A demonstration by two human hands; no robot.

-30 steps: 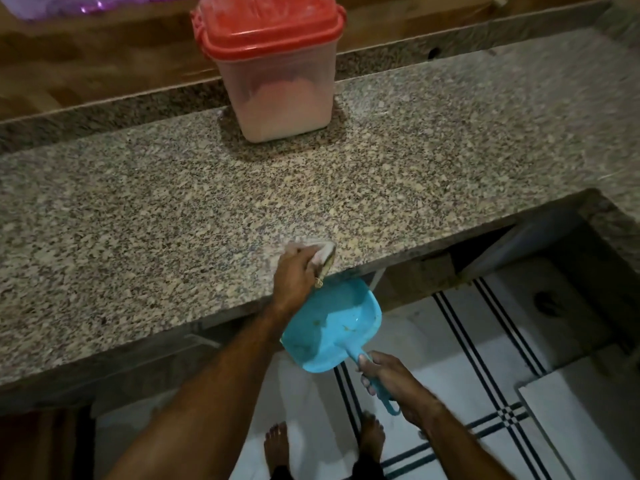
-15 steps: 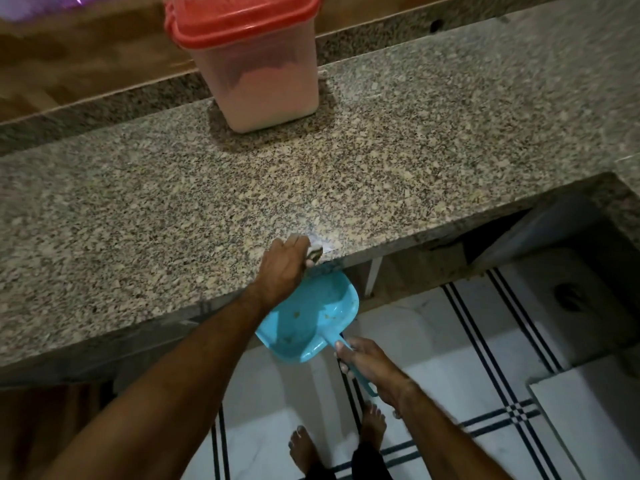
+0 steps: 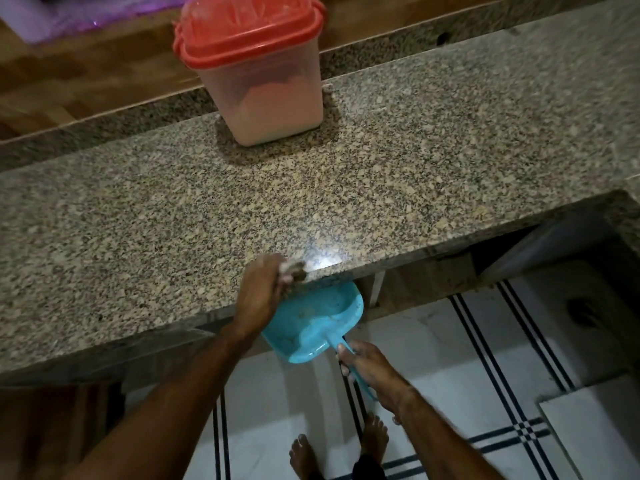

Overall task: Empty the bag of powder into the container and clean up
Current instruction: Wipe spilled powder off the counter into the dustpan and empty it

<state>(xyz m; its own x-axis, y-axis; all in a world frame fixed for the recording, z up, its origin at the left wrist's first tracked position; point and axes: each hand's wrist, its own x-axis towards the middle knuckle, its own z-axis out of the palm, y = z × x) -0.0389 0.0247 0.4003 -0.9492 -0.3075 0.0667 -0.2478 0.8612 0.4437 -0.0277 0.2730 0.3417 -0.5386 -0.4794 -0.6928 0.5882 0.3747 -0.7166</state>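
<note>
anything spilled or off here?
Nothing much. The container stands upright on the counter with its lid on. Some crumbs lie in the dustpan, which the right hand holds under the edge where the left hand wipes with a cloth.

Glossy speckled granite counter (image 3: pixel 381 188); smooth plastic dustpan (image 3: pixel 311 327) and container (image 3: pixel 266 98).

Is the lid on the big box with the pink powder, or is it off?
On. The red lid sits over the top of the clear container, covering its rim all round. Whether it is snapped tight, I cannot tell.
</note>
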